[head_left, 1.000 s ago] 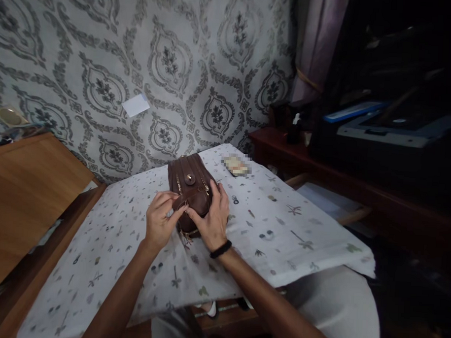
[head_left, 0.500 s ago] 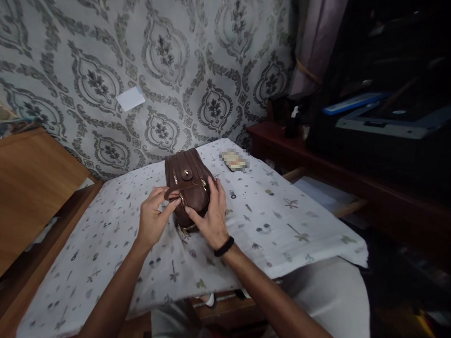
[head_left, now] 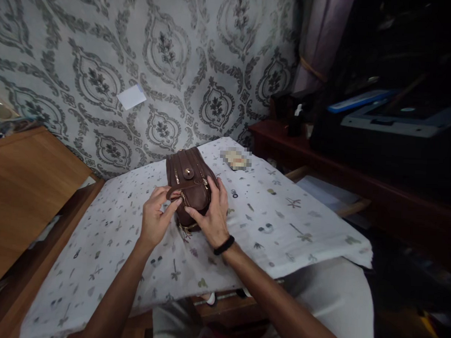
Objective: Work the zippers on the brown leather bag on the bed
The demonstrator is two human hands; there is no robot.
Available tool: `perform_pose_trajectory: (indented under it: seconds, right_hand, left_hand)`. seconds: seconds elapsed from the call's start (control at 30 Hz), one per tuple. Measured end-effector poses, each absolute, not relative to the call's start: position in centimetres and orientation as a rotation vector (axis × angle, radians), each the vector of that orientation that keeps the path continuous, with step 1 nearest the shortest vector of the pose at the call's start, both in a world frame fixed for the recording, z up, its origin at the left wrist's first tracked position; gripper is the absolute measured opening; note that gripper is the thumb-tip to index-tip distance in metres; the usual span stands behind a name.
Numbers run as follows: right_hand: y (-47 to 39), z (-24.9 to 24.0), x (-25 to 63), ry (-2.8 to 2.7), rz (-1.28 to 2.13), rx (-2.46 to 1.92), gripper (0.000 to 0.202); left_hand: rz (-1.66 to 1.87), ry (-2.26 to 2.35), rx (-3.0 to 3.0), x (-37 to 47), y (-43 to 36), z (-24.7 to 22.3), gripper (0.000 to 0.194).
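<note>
Surroundings: patterned wall (head_left: 193,39) fills upper L & upper ctr. of frame, w/ white card (head_left: 132,97) on it, upper L. Wooden cabinet (head_left: 32,197) at L edge. Dark red furniture (head_left: 278,139) at R, carrying dropper-type bottle (head_left: 296,121); open drawer (head_left: 324,194) below, w/ pale contents. Blue item (head_left: 361,101) at upper R, next to grey flat unit (head_left: 408,123); ID unclear, area dark. White printed cloth (head_left: 245,238) covers table, ctr. of frame. Pixelated flat item (head_left: 235,159) lies on cloth, up & R of brown bag (head_left: 200,196), well apart from hands. Bag sits on cloth, frame ctr., slightly L. Obstruction: hands cover part of bag's near end; strap (head_left: 190,187) arches across its top.

Qty: bag ×1; strap ×1; round fitting (head_left: 188,173) on top ×1; hands ×2; card ×1; bottle ×1.

Pose: both forearms enter from bottom of frame, converging on bag. L hand (head_left: 155,216): thumb & index pinched at bag edge by strap; exact part gripped too small to tell. R hand (head_left: 213,213), w/ black wristband (head_left: 224,245): clamped on bag, thumb on near end, fingers along R side. Hands close, not touching.
</note>
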State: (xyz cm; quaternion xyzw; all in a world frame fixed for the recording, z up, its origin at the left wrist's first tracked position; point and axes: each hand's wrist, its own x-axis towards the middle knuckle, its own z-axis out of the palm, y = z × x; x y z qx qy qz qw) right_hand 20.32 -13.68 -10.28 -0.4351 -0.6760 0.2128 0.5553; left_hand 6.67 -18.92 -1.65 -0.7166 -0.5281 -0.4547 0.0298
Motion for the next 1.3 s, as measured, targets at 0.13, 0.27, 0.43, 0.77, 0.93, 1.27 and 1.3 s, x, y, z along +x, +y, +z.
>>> perform_pose_trajectory:
  seconds: [0.13,0.27,0.43,0.77,0.93,1.27,1.3]
  right_hand:
    - [-13.7,-10.1,20.5,-1.596,0.511,-1.024,0.09]
    - [-13.7,-10.1,20.5,-1.586,0.529,-1.006,0.089]
    - [-13.7,-10.1,20.3,-1.574,0.532,-1.007,0.088]
    - [-13.6,-10.2,20.4,-1.57,0.559,-0.975,0.089]
    - [-13.6,-10.3,20.3,-1.543,0.549,-0.953,0.086]
    - [-13.3,-10.5,21.5,-1.574,0.666,-0.815,0.082]
    - [-13.2,-10.6,21.5,-1.575,0.67,-0.809,0.081]
  left_hand:
    - [-1.368,-1.575,-2.234,6.7,-19.0,-1.6,0.014]
    - [-1.304,-1.514,-2.256,6.7,-19.1,-1.6,0.012]
    - [-1.271,-1.456,-2.292,6.8,-19.2,-1.5,0.011]
    - [-1.246,-1.447,-2.353,6.4,-19.2,-1.4,0.011]
    - [-1.207,-1.428,-2.415,6.1,-19.2,-1.2,0.007]
    - [-1.18,-1.525,-2.459,5.7,-19.3,-1.0,0.012]
    - [-1.181,-1.523,-2.461,5.8,-19.3,-1.0,0.012]
